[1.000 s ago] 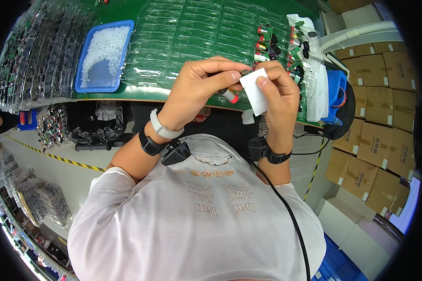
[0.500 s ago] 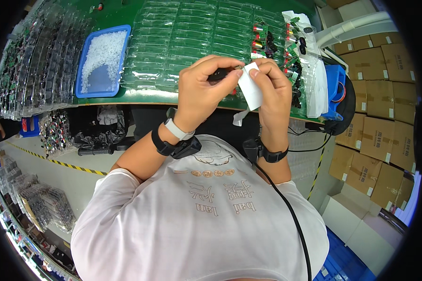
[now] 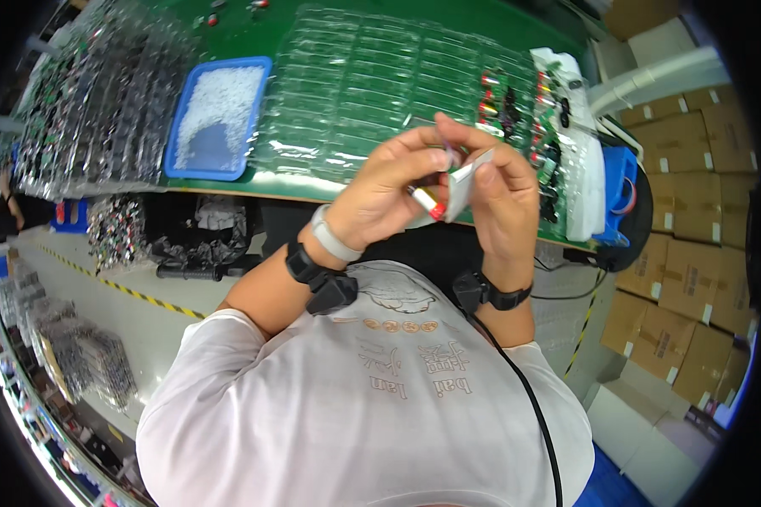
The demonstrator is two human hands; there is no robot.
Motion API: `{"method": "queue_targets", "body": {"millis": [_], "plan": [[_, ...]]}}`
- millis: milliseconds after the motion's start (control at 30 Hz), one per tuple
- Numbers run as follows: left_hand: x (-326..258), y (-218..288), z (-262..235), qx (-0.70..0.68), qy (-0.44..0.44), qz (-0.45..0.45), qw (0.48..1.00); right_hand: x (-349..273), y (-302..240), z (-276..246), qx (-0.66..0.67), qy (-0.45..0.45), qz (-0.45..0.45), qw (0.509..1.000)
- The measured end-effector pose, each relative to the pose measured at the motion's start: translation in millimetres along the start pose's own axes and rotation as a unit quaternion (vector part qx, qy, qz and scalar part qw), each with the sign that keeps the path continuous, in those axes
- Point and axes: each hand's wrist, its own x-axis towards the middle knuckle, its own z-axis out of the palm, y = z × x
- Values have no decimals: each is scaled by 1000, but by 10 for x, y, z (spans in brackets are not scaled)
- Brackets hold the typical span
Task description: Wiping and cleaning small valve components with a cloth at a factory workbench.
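In the head view, the person is holding both hands up close together, in front of their chest and just over the near edge of the green table (image 3: pixel 448 25). The left hand (image 3: pixel 389 190) is pinching a small tube-shaped part (image 3: pixel 425 201) with a red tip between its fingers. The part is sitting right between the two hands, pointing toward the right hand. The right hand (image 3: pixel 506 198) is gripping a small white card (image 3: pixel 465 182) with its thumb and fingers. The card is touching the red-tipped part, just to the right of it. Both hands are closed around their things, not loose.

Past the hands, clear plastic trays (image 3: pixel 380 93) are lying in rows on the table. To the far left of the left hand, a blue bin (image 3: pixel 218 118) of small white bits is sitting. To the right of the right hand, brown boxes (image 3: pixel 693 228) are piling up. Black bands are wrapping both wrists, and a black cord (image 3: pixel 524 397) is hanging down from the right one.
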Motion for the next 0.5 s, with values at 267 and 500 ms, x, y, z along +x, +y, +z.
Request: {"method": "queue_targets", "body": {"millis": [267, 500], "plan": [[-172, 169, -174, 242, 25, 119, 963, 50, 74, 194, 130, 71, 199, 969], [-417, 453, -320, 357, 62, 165, 917, 76, 388, 277, 109, 37, 109, 987]]}}
